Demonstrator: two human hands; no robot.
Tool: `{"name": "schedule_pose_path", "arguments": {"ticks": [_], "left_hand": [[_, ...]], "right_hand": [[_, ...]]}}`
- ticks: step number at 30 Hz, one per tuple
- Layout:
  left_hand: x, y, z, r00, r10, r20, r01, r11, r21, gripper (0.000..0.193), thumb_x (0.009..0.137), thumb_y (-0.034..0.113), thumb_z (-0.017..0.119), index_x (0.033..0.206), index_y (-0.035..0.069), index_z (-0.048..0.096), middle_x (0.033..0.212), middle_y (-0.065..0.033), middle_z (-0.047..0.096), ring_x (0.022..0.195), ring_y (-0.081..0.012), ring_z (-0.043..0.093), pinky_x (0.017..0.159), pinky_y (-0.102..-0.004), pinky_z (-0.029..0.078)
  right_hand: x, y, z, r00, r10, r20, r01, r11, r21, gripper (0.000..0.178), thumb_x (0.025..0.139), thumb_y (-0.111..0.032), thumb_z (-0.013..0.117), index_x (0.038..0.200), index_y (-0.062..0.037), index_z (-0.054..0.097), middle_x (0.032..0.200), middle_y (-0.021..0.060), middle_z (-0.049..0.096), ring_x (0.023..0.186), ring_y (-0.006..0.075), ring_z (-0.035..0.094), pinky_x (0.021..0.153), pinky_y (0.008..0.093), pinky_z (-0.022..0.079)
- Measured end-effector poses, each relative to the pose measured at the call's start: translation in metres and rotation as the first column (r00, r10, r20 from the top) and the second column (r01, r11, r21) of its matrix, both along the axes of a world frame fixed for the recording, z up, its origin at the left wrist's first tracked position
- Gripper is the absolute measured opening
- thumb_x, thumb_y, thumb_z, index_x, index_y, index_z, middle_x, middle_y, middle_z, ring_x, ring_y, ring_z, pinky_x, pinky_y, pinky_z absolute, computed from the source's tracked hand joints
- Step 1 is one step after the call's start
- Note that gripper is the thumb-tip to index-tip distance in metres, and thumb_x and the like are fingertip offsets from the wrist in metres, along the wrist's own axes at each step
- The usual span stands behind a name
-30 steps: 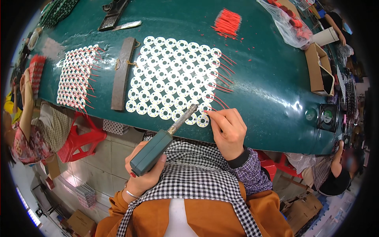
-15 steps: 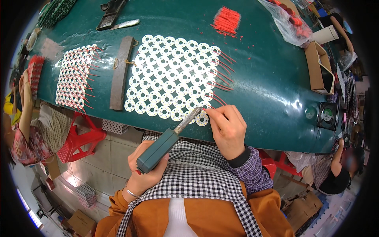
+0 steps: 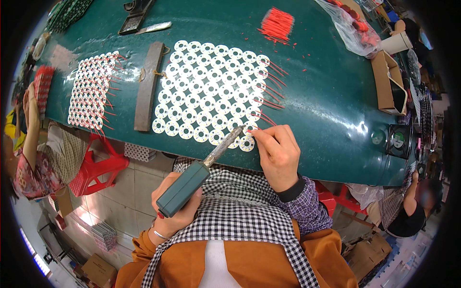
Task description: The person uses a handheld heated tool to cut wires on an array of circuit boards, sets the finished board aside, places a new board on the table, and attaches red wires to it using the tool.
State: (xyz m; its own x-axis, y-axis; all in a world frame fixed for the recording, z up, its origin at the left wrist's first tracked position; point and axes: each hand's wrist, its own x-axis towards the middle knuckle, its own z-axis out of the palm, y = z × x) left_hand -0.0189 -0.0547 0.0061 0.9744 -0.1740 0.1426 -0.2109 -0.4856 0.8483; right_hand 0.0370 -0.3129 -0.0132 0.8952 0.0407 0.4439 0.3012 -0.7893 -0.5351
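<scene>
Soldering iron (image 3: 196,174), gripped in closed left hand (image 3: 179,220), just drawn slightly back from red wire (image 3: 249,131) pinched tight in right hand (image 3: 281,157) at white disc (image 3: 251,123); likely mid-joint.

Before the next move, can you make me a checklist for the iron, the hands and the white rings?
1. Iron gripped by its handle in the left hand: ok.
2. Right hand off the iron: ok, but its fingertips are close to the tip.
3. Tip touching a ring: cannot tell.
4. Big set of rings in rows: ok.
5. Red wire showing on the nearest right corner ring: not ok.
6. Spare wires on the table: ok.
</scene>
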Motion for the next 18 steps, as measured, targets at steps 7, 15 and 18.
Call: {"name": "schedule_pose_path", "arguments": {"ticks": [7,15,18], "left_hand": [[-0.009,0.006,-0.003,0.999,0.0,-0.054,-0.003,0.999,-0.049,0.025,0.075,-0.002,0.079,0.099,-0.005,0.072,0.094,-0.0163,0.071,0.078,-0.0273,0.072,0.067,-0.0323,0.057],[-0.003,0.0,0.007,0.993,-0.044,-0.108,0.038,0.998,-0.055,0.026,0.077,-0.001,0.079,0.102,-0.004,0.072,0.097,-0.0137,0.07,0.078,-0.0244,0.07,0.068,-0.0312,0.056],[-0.001,-0.002,0.006,0.994,-0.041,-0.099,0.033,0.996,-0.081,0.025,0.078,0.0,0.079,0.102,-0.003,0.072,0.096,-0.0129,0.07,0.078,-0.0241,0.069,0.069,-0.0316,0.055]], "right_hand": [[-0.012,-0.001,0.002,0.995,-0.015,0.096,0.01,0.999,0.044,0.027,0.072,0.009,0.078,0.096,-0.0022,0.075,0.079,0.0063,0.058,0.076,0.0243,0.059,0.062,0.0358,0.048],[-0.022,-0.002,-0.007,0.999,0.016,0.033,-0.018,0.998,0.065,0.028,0.072,0.01,0.078,0.097,-0.0025,0.075,0.079,0.0056,0.057,0.074,0.0235,0.057,0.061,0.0354,0.046],[-0.022,-0.003,-0.007,1.0,0.014,0.026,-0.016,0.998,0.063,0.028,0.072,0.009,0.078,0.098,-0.0026,0.075,0.079,0.0054,0.056,0.074,0.0234,0.057,0.062,0.0354,0.046]]}}
